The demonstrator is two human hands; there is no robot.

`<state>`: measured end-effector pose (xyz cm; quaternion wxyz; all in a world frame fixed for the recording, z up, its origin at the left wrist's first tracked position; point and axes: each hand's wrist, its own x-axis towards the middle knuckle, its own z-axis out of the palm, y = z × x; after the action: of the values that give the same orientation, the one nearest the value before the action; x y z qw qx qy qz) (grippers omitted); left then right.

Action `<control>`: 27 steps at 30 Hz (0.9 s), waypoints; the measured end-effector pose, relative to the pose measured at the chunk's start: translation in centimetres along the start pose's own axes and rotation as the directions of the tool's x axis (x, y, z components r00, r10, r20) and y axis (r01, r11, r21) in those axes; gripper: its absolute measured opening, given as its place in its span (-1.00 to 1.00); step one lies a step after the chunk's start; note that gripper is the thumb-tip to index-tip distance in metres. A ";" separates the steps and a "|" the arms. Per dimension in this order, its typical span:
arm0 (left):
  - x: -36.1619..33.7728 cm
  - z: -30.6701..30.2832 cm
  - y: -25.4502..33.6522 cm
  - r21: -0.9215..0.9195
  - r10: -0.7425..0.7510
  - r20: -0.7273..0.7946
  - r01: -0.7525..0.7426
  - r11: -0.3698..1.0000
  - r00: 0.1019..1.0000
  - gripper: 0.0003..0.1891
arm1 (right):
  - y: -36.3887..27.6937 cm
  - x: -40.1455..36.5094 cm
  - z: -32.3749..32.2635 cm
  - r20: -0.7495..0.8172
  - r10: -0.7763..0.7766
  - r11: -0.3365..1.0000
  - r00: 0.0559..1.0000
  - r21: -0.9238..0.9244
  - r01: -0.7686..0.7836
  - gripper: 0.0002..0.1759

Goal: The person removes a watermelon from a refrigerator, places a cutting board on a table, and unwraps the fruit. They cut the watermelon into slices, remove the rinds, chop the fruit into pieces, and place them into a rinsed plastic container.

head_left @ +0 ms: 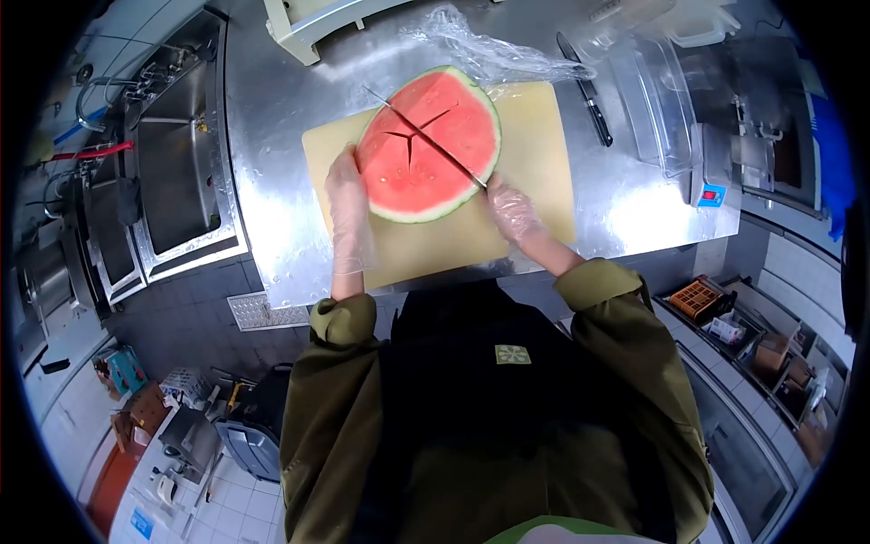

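Two hands show, one left (346, 190) and one right (515, 210), and they wear two clear plastic gloves (352, 240). There is one cut piece of watermelon (435, 172) and one cutting board (544, 136) on one metal surface (272, 181). Knives number two: one held knife (430, 142) and one black-handled knife (594, 111). Crumpled plastic film (480, 54) makes one heap. One rectangular clear container (654, 109) can be counted singly; the other plasticware (698, 20) overlaps too much to count. At least two sink basins (186, 213) are visible. One orange crate (696, 297), one white basket (186, 384) and one apron patch (513, 354) complete the count.
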<state>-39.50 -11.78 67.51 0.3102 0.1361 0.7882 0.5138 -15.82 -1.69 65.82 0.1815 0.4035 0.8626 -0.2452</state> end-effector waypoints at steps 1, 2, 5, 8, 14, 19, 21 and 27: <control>-0.1 0.1 0.1 -0.012 -0.007 0.005 0.007 1.000 1.000 -0.53 | 0.3 0.2 0.2 0.002 -0.007 1.000 1.000 0.020 0.007 -0.78; -0.1 0.1 0.4 -0.023 -0.013 0.011 0.014 1.000 1.000 -0.53 | 0.4 0.4 0.2 0.003 -0.014 0.999 1.000 0.040 0.014 -0.77; 0.0 0.1 0.0 -0.046 0.003 -0.005 -0.003 0.999 1.000 -0.54 | 0.4 0.6 0.3 -0.006 -0.011 0.997 1.000 0.075 0.012 -0.76; 0.6 0.0 -1.2 -0.050 0.018 0.005 -0.018 0.999 1.000 -0.54 | 0.6 0.7 0.0 -0.006 -0.055 0.996 0.998 0.072 0.056 -0.75; 1.0 0.1 -0.6 -0.127 -0.030 0.041 0.034 0.991 0.999 -0.56 | -0.6 -0.1 0.9 -0.021 0.030 0.995 0.999 0.093 -0.028 -0.67; 0.5 0.2 -0.7 -0.122 0.012 0.046 -0.006 0.993 0.999 -0.57 | -0.9 0.6 1.2 -0.114 -0.024 0.992 0.993 0.117 0.038 -0.71; 0.4 0.0 -1.9 -0.110 0.052 0.033 -0.049 0.993 0.998 -0.56 | -1.5 0.9 1.1 -0.127 -0.030 0.993 0.991 0.113 0.045 -0.71; -0.8 0.2 -0.7 -0.245 -0.012 0.074 0.029 0.969 0.997 -0.52 | -1.6 0.7 1.3 -0.078 0.019 0.990 0.997 0.141 -0.008 -0.78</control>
<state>-38.73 -12.37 67.12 0.3580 0.1069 0.7083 0.5989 -17.35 -2.83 64.86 0.1198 0.4304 0.8471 -0.2877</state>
